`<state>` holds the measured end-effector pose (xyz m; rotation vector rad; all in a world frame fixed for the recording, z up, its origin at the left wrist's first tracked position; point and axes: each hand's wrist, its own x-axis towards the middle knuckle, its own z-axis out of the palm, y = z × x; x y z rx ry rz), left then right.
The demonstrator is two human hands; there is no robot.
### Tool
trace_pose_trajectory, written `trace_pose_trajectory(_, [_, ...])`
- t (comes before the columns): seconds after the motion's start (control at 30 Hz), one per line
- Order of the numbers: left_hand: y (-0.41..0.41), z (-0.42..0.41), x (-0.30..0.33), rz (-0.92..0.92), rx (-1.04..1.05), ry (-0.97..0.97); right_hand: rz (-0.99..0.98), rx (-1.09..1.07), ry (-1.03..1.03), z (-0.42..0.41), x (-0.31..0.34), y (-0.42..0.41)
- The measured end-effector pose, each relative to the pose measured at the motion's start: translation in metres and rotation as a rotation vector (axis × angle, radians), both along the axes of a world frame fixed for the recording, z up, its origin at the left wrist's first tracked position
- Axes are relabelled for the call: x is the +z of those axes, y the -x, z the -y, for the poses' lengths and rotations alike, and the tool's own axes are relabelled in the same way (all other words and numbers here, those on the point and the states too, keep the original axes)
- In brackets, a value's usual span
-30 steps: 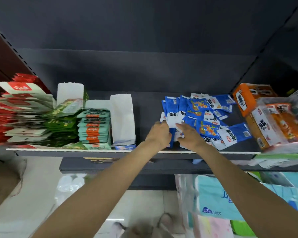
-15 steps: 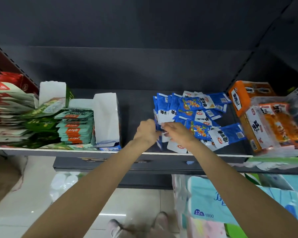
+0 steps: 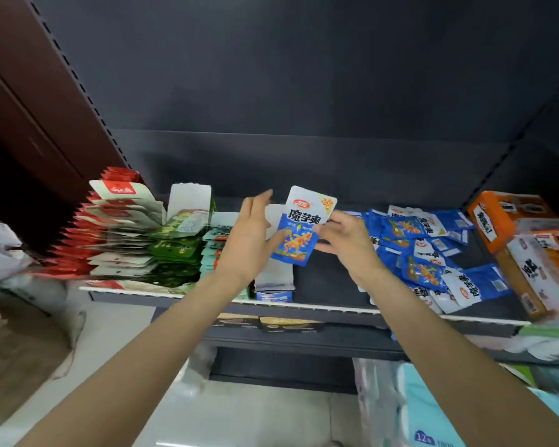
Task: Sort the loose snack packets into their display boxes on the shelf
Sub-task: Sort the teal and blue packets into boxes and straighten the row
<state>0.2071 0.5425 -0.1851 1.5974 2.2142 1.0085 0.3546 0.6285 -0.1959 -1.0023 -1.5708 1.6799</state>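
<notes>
Nearest, two bare forearms reach up from the bottom edge to the shelf [image 3: 304, 307]. At their ends, the left hand [image 3: 250, 235] and right hand [image 3: 347, 240] hold one blue-and-white packet [image 3: 299, 227] upright between them, lifted off the shelf. The left thumb presses the packet's lower left face while the other left fingers [image 3: 260, 198] stand nearly straight and slightly spread beside its left edge. The right fingers are curled onto the packet's right edge; exactly how they pinch it is hidden by the back of the hand.

Just below and behind the packet stands a white display box [image 3: 276, 272], open at the top, its inside mostly hidden by the hands. To the right of the right fingers lies the loose blue pile [image 3: 430, 253], sprawled unsorted. Left of the left fingers sit stacked green packets [image 3: 178, 250] and red ones [image 3: 110, 227]; at the far right sits an orange box [image 3: 494, 221].

The step in hand appears to be carrying one blue packet from the pile toward the white box. The next move likely calls for lowering it, squared up, into that box's opening, then returning rightward for more.
</notes>
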Motion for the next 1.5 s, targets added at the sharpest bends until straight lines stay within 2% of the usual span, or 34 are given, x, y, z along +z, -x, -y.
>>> trace_pose_trajectory(0.07, [0.016,0.008,0.001,0.029,-0.034,0.023,0.045,0.039,-0.066,0.012,-0.003,0.014])
trace_pose_trajectory(0.23, [0.041,0.022,-0.007,-0.118,-0.166,0.235,0.188,0.078,-0.113,0.029,-0.024,0.026])
trace_pose_trajectory(0.33, [0.039,0.028,-0.005,-0.079,-0.244,0.179,0.267,0.014,-0.129,0.03,-0.03,0.021])
trace_pose_trajectory(0.4, [0.035,0.03,-0.002,-0.072,-0.294,0.153,0.361,0.024,-0.245,0.03,-0.031,0.017])
trace_pose_trajectory(0.5, [0.032,0.028,0.0,-0.232,-0.323,0.164,0.55,0.109,-0.451,0.032,-0.03,0.015])
trace_pose_trajectory(0.6, [0.028,0.027,-0.002,-0.419,-0.395,0.324,0.698,0.241,-0.552,0.036,-0.028,0.017])
trace_pose_trajectory(0.67, [0.023,0.027,-0.006,-0.471,-0.417,0.441,0.745,0.341,-0.578,0.036,-0.027,0.017])
trace_pose_trajectory(0.77, [0.018,0.025,-0.013,-0.407,-0.426,0.574,0.773,0.461,-0.5,0.033,-0.028,0.013])
trace_pose_trajectory(0.87, [0.017,0.019,-0.019,-0.326,-0.419,0.659,0.68,0.472,-0.358,0.025,-0.031,0.003])
trace_pose_trajectory(1.0, [-0.001,0.004,-0.014,-0.161,-0.355,0.596,0.504,0.303,-0.18,0.008,-0.033,-0.026])
trace_pose_trajectory(1.1, [-0.035,-0.018,-0.014,-0.096,-0.312,0.474,0.517,0.113,-0.236,-0.016,-0.046,-0.057])
trace_pose_trajectory(1.2, [-0.079,-0.048,-0.028,0.003,-0.296,0.378,0.754,-0.032,-0.328,-0.046,-0.067,-0.091])
trace_pose_trajectory(1.3, [-0.117,-0.081,-0.055,0.007,-0.325,0.372,1.03,-0.045,-0.379,-0.072,-0.091,-0.126])
trace_pose_trajectory(1.4, [-0.138,-0.104,-0.089,-0.036,-0.401,0.515,1.181,0.049,-0.335,-0.085,-0.112,-0.147])
trace_pose_trajectory(1.5, [-0.148,-0.114,-0.115,-0.109,-0.448,0.71,1.261,0.063,-0.483,-0.085,-0.12,-0.151])
